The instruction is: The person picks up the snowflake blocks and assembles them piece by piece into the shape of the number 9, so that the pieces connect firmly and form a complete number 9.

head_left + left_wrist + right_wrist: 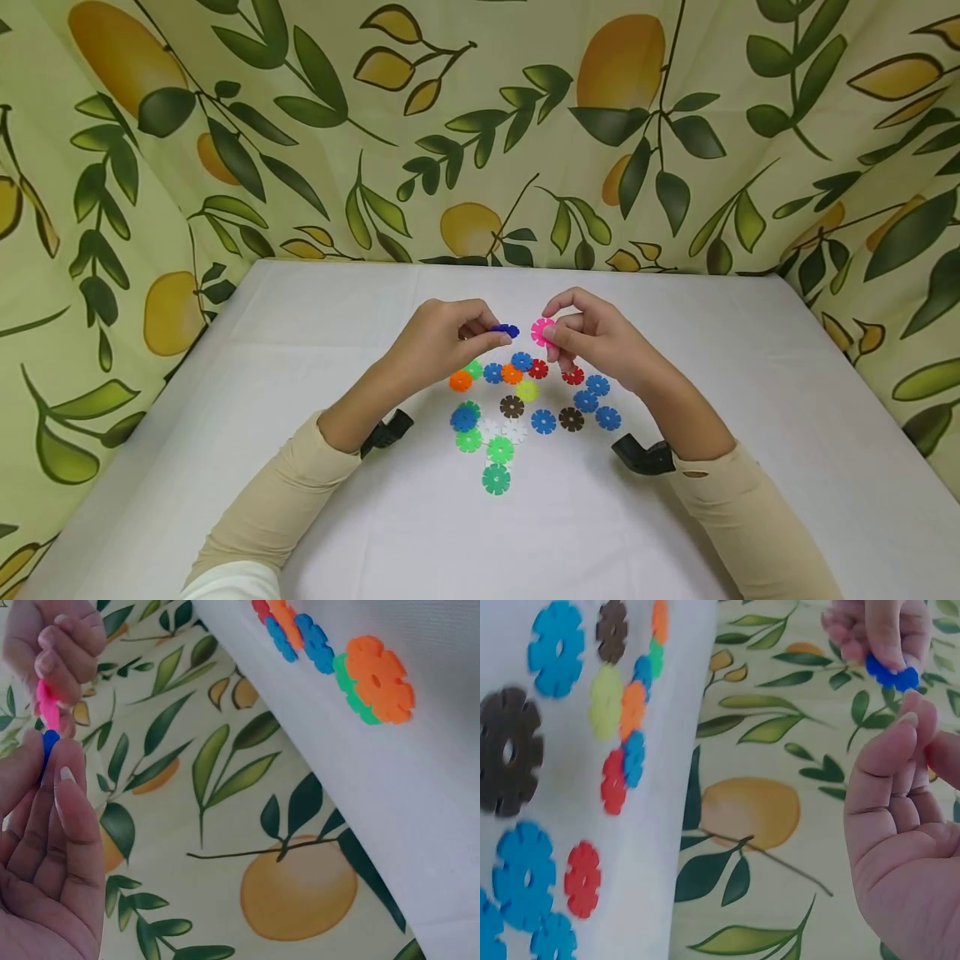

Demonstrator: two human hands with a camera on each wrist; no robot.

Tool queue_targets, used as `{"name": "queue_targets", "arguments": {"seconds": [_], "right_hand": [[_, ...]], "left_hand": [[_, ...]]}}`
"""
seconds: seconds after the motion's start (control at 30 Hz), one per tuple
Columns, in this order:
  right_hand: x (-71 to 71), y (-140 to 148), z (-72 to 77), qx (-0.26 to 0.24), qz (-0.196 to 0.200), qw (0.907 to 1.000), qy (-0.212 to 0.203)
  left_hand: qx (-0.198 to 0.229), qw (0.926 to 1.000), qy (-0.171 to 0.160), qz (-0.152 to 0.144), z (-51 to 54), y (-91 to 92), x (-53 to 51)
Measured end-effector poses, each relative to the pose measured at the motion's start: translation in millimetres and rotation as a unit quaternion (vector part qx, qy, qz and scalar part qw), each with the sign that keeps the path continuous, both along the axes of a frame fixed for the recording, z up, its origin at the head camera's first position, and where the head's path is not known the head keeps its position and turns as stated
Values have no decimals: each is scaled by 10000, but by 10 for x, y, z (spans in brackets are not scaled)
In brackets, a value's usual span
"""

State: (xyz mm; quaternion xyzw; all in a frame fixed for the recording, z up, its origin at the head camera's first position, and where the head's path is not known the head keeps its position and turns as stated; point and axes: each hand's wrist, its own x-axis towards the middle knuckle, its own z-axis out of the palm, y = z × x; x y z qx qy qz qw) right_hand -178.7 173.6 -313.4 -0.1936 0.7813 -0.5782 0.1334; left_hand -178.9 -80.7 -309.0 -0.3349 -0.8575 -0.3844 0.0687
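Above the far part of the white table, my left hand (447, 337) pinches a dark blue notched disc (508, 331) between thumb and fingers. Opposite it, my right hand (597, 340) pinches a pink notched disc (542, 332), held nearly upright. In the head view a small gap shows between the two discs. The left wrist view has the pink disc (48, 705) close above the blue disc (49, 741), seen edge-on. In the right wrist view the blue disc (892, 673) shows its flat side, while the pink one is hidden behind my fingers.
Below the hands, several loose discs lie on the white tablecloth (360, 533), among them a brown disc (512, 407), a yellow disc (527, 391), an orange disc (461, 381) and a green disc (496, 479). A patterned curtain (465, 167) hangs behind the table.
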Motion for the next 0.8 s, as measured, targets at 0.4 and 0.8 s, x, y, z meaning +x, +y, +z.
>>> {"name": "queue_targets", "arguments": {"seconds": [0.4, 0.8], "right_hand": [[140, -41, 102, -428, 227, 9980, 410], [204, -56, 131, -688, 269, 9965, 382]], "left_hand": [[622, 9974, 78, -355, 25, 40, 75], [620, 9951, 520, -573, 33, 59, 121]]}}
